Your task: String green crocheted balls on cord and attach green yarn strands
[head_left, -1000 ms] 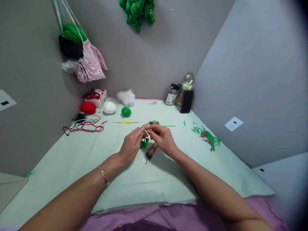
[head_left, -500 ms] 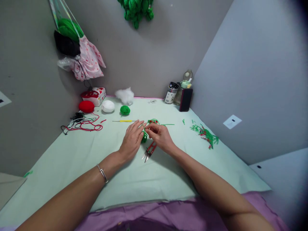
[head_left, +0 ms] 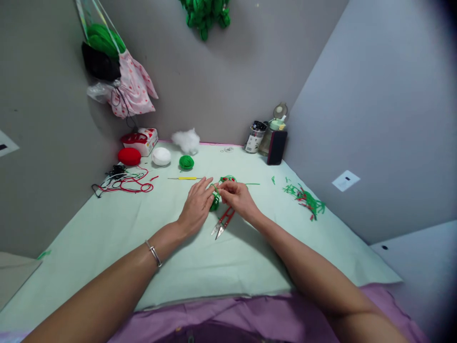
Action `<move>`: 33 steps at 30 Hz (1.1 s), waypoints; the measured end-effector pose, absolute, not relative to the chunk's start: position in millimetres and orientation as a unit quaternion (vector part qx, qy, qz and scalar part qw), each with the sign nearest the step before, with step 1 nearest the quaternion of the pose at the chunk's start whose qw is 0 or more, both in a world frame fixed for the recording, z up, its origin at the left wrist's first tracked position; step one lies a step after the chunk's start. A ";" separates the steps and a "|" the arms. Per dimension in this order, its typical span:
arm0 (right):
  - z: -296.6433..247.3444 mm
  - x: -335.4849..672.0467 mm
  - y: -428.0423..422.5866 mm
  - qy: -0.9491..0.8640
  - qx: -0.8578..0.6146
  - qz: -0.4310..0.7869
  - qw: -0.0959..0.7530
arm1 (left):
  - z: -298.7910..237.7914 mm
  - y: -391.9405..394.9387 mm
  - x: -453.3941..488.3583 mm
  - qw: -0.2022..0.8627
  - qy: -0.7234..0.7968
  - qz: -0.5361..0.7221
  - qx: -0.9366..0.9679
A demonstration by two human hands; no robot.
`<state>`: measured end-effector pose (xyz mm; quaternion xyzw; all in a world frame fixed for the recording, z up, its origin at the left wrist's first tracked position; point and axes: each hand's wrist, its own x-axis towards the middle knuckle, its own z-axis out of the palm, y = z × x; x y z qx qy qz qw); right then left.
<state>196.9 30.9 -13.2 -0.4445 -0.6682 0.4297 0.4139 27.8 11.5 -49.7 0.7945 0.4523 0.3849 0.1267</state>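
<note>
My left hand (head_left: 196,206) and my right hand (head_left: 238,197) meet at the middle of the pale green table cover (head_left: 107,233). Both pinch a small green crocheted piece (head_left: 214,202) and its green strand between thumb and fingertips. Red-handled thread snips (head_left: 223,222) lie on the cover just under my right hand. A bit of green and red yarn work (head_left: 227,179) lies right behind my fingers. A silver bracelet (head_left: 153,253) sits on my left wrist.
A yellow-handled crochet hook (head_left: 186,178) lies behind my left hand. Red (head_left: 129,156), white (head_left: 161,156) and green (head_left: 186,162) yarn balls, white stuffing (head_left: 186,140) and a box sit at the back left. Red yarn tangle (head_left: 124,183) left, yarn scraps (head_left: 305,199) right, jar and phone (head_left: 275,147) back right.
My hands have sunk a little toward the table and closed in tighter on the green piece. The snips have not moved.
</note>
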 end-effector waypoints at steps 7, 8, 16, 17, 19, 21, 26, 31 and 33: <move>-12.9 196.8 30.8 -0.664 -0.448 0.434 0.412 | -50.5 11.7 26.8 0.129 0.445 0.388 0.796; -12.7 197.1 30.9 -0.663 -0.449 0.436 0.412 | -50.7 11.8 26.8 0.129 0.445 0.388 0.797; -12.4 198.5 31.2 -0.665 -0.439 0.453 0.401 | -48.9 11.8 25.9 0.141 0.451 0.380 0.795; -13.1 198.4 31.3 -0.670 -0.434 0.453 0.397 | -47.4 11.9 25.5 0.147 0.452 0.380 0.794; -14.9 198.1 31.1 -0.686 -0.432 0.434 0.393 | -43.5 12.1 24.5 0.171 0.453 0.385 0.786; -16.5 197.6 29.5 -0.708 -0.447 0.376 0.397 | -39.0 12.3 23.4 0.217 0.451 0.397 0.769; -15.3 195.5 20.3 -0.770 -0.469 0.205 0.381 | -32.6 12.9 21.5 0.342 0.418 0.444 0.715; -8.5 195.1 14.7 -0.782 -0.467 0.171 0.375 | -32.2 14.6 19.9 0.400 0.421 0.502 0.641; -6.9 195.8 14.7 -0.768 -0.469 0.188 0.394 | -31.7 14.4 19.5 0.390 0.427 0.519 0.629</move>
